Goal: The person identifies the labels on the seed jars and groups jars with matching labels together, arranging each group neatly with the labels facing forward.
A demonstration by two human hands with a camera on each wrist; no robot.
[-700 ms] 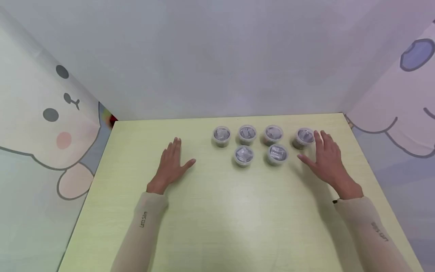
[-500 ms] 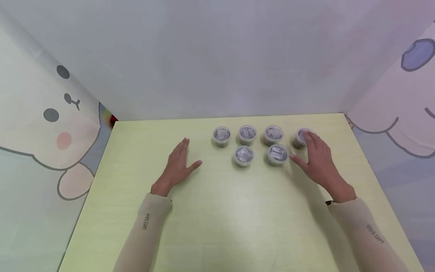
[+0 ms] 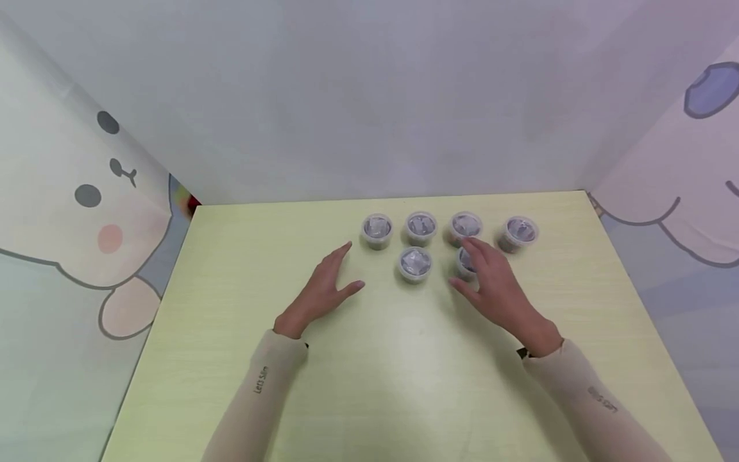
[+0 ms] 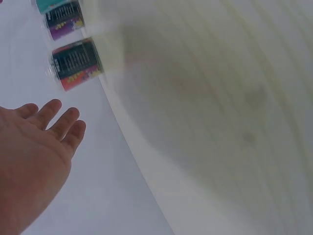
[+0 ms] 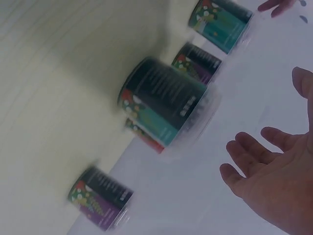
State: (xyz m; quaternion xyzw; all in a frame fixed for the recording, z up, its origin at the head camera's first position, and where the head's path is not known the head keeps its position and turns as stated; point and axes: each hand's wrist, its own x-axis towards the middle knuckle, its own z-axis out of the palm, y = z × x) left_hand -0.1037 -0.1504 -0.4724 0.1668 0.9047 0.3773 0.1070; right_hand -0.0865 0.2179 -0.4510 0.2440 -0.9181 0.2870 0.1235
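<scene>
Several small round tubs with clear lids and dark printed labels stand upright on the table. My right hand (image 3: 493, 285), fingers extended and thumb apart, hovers at the front right tub (image 3: 465, 264) and partly covers it. In the right wrist view this tub (image 5: 164, 100) has a teal band, and a gap shows between it and the fingers. My left hand (image 3: 320, 292) is held above the table, fingers extended, left of the back left tub (image 3: 376, 232). An orange-red band marks that tub (image 4: 77, 66) in the left wrist view. Neither hand holds anything.
Left of the right hand is the front left tub (image 3: 414, 264). Behind stand the second back tub (image 3: 420, 228), the third back tub (image 3: 464, 226) and the back right tub (image 3: 518, 232). A pale wall (image 3: 369, 115) rises at the far edge of the yellowish table (image 3: 381, 385).
My right hand has swept left from the back right tub to the front right one. The left hand has moved right, closer to the back left tub. The tubs stand where they were.
</scene>
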